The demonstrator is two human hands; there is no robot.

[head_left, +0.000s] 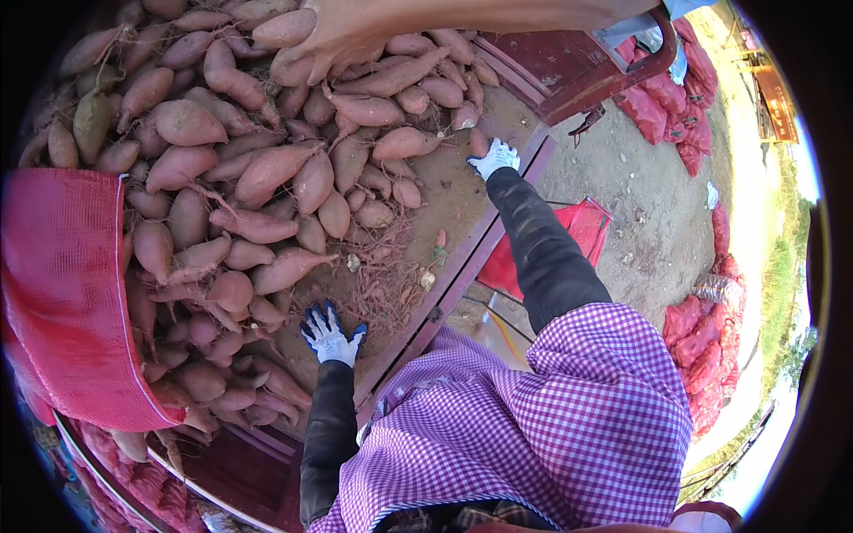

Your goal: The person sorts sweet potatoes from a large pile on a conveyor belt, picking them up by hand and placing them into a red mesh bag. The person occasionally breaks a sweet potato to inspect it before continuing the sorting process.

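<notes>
A large heap of sweet potatoes (273, 173) lies on the dirt-covered floor of a dark red metal truck bed (453, 193). My left hand (331, 338), in a white glove with blue coated fingers, is spread with nothing in it beside the heap's near edge, close to loose rootlets and soil (380, 286). My right hand (496, 160), gloved alike, is by the bed's edge. Its fingertips meet the end of a small sweet potato (478, 140); whether they grip it is unclear.
Another person's bare hand (340, 40) reaches onto the heap from the top. A red mesh sack (66, 293) covers the heap's left side. Lowered metal edging (460, 263) runs before me. Beyond it lie a red mesh bag (580, 230) and filled red sacks (706, 360) on bare ground.
</notes>
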